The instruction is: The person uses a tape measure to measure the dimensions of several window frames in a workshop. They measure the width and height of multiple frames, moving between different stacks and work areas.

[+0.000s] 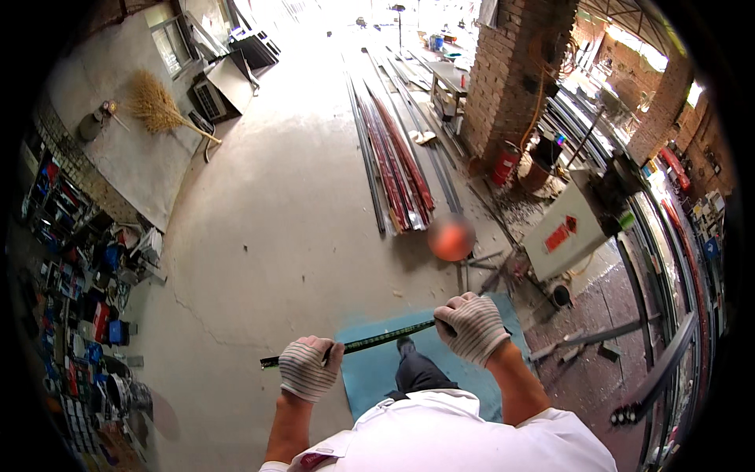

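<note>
A long, narrow black strip [389,337] with pale greenish markings stretches between my two hands, slanting up toward the right. My left hand [311,368], in a grey-and-white striped glove, is closed around it near its left end, and a short piece sticks out past the fist. The other end is in the closed fingers of my right hand [473,329], which wears a matching glove and is held a little higher. Whether the strip is a tape or a stiff profile, I cannot tell. Beneath it, a light blue sheet [358,377] lies on the floor.
Long dark and reddish metal profiles [401,177] lie on the floor ahead. A round orange object [451,242], blurred, sits at their near end. To the right stand a pale cabinet [562,228], a brick pillar [507,79] and a red cylinder [506,163]. Cluttered tools [75,287] line the left side.
</note>
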`<act>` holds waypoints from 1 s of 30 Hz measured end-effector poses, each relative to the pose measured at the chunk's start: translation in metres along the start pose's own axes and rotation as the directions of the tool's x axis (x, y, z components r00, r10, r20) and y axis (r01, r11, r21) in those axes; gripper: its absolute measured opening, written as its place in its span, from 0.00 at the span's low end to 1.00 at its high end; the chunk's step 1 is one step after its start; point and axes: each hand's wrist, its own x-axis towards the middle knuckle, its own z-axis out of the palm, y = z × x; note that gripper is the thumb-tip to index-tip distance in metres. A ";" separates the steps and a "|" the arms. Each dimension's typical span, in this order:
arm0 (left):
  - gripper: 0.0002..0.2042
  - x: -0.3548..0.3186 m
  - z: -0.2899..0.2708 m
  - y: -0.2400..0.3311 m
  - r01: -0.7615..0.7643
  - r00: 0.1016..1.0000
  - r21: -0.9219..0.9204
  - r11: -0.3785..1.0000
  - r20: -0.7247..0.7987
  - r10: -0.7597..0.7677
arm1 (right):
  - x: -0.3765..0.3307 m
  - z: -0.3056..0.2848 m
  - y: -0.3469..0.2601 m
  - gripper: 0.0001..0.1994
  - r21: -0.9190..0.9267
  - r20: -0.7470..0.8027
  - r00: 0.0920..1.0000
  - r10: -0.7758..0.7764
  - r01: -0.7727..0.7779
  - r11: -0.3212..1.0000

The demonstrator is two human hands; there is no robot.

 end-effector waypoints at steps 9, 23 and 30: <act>0.09 0.232 0.076 -0.167 0.110 0.994 0.086 0.990 -0.022 -0.109 | 0.324 0.095 0.124 0.03 0.076 -0.082 0.991 -0.105 0.112 0.991; 0.05 0.579 0.139 -0.468 0.220 0.974 0.072 0.973 -0.080 -0.214 | 0.789 0.209 0.174 0.05 -0.046 -0.172 0.964 -0.203 0.198 0.979; 0.05 0.826 0.131 -0.646 -0.016 0.992 0.047 0.999 -0.127 0.022 | 1.018 0.215 0.242 0.04 -0.200 -0.378 0.925 -0.045 -0.034 0.979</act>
